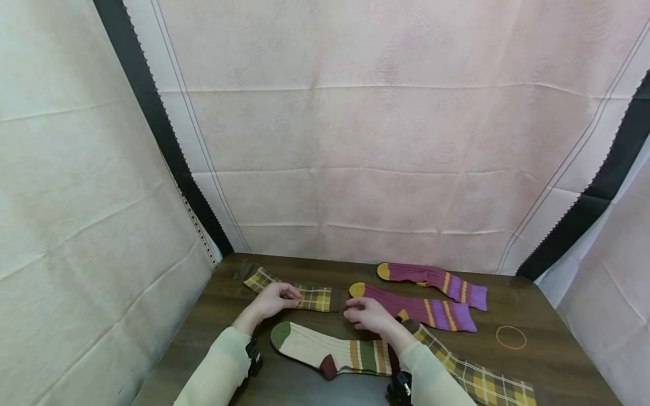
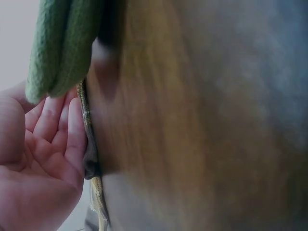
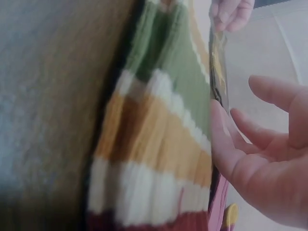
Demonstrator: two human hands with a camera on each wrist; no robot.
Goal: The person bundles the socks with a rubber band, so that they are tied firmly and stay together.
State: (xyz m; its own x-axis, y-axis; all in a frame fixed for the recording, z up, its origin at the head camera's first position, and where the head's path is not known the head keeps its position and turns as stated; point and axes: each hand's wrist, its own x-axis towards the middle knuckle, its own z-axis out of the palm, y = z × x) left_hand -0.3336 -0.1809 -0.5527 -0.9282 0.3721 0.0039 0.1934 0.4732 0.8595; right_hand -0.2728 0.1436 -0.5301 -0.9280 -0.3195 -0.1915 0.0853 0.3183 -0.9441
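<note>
My left hand [image 1: 274, 300] rests on the yellow-and-grey plaid sock [image 1: 316, 299] at the back left of the table. Its palm shows in the left wrist view, with relaxed fingers beside the sock edge. To the right, my right hand [image 1: 373, 316] hovers with loosely bent fingers and an empty palm, between the plaid sock and a purple sock [image 1: 393, 300]. Below both hands lies a cream sock [image 1: 315, 343] with a green toe, maroon heel and striped cuff; its cuff [image 3: 149, 139] looms close in the right wrist view, partly behind my right wrist in the head view.
A second purple sock [image 1: 431, 276] with a yellow toe lies at the back right. Another plaid sock [image 1: 482, 378] stretches along the front right. A thin orange ring [image 1: 511, 337] lies on the wooden table [image 1: 563, 361]. Pale cloth walls [image 1: 386, 169] stand around it.
</note>
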